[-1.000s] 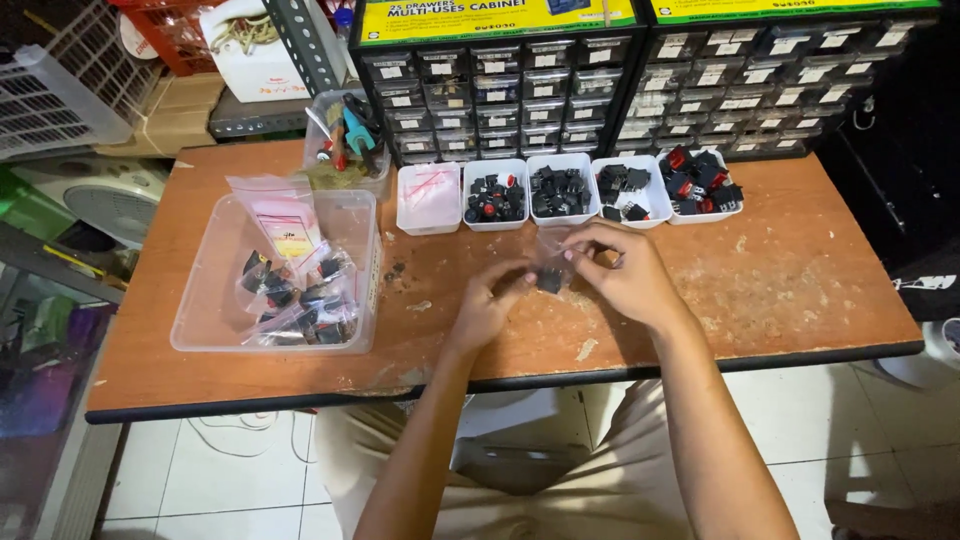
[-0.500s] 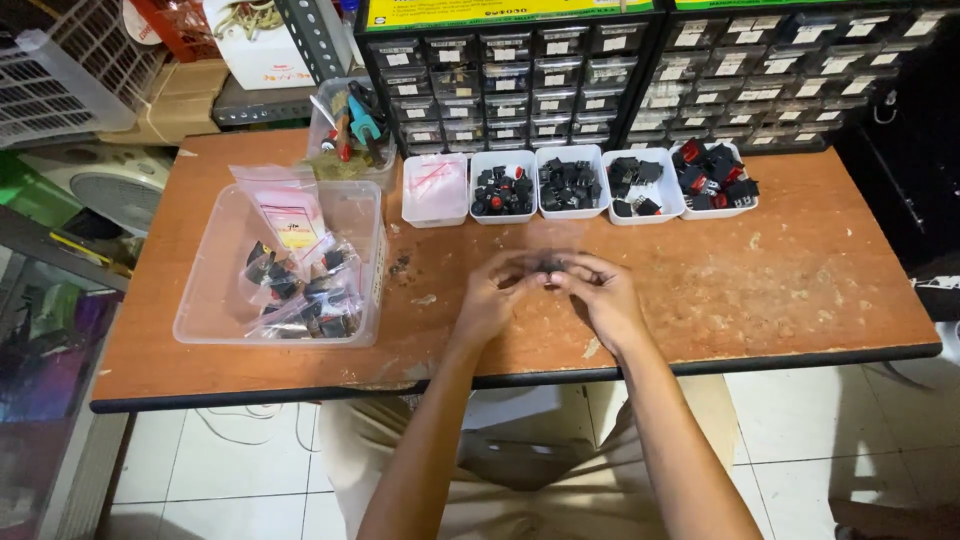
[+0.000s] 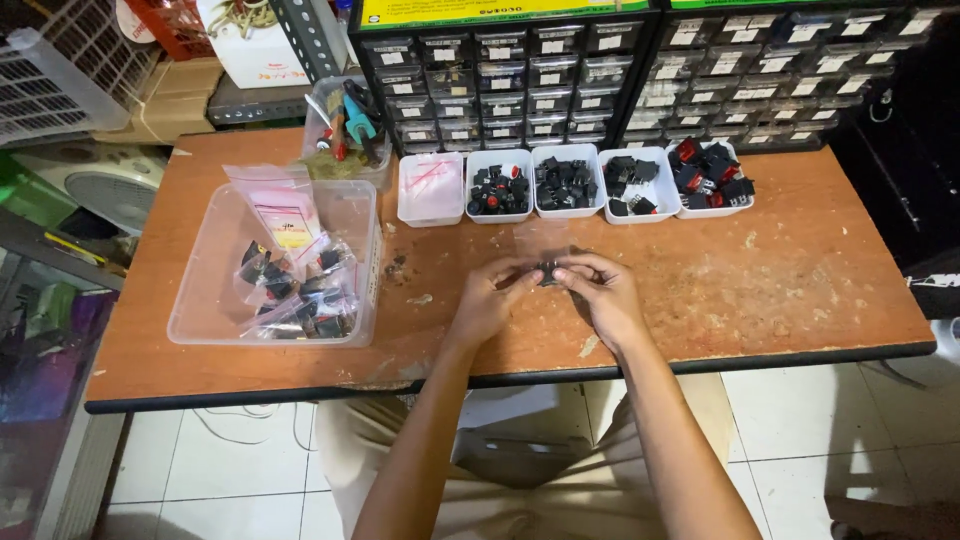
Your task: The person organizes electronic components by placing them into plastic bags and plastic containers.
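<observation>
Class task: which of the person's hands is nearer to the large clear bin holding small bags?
Left. The left hand lies just right of the clear bin; the right hand is farther right, beyond it.

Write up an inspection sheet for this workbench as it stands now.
Surface: worn orange table, scuffed, with chipped patches.
Job's things: small dark part held between both hands; clear bag just behind it.
Clutter: clear bin of bagged parts; five white trays; tool cup.
Hands: left hand and right hand pinch the part.
Cables: thin cable on the floor tiles.
Surroundings: drawer cabinets, fan, white basket.
</observation>
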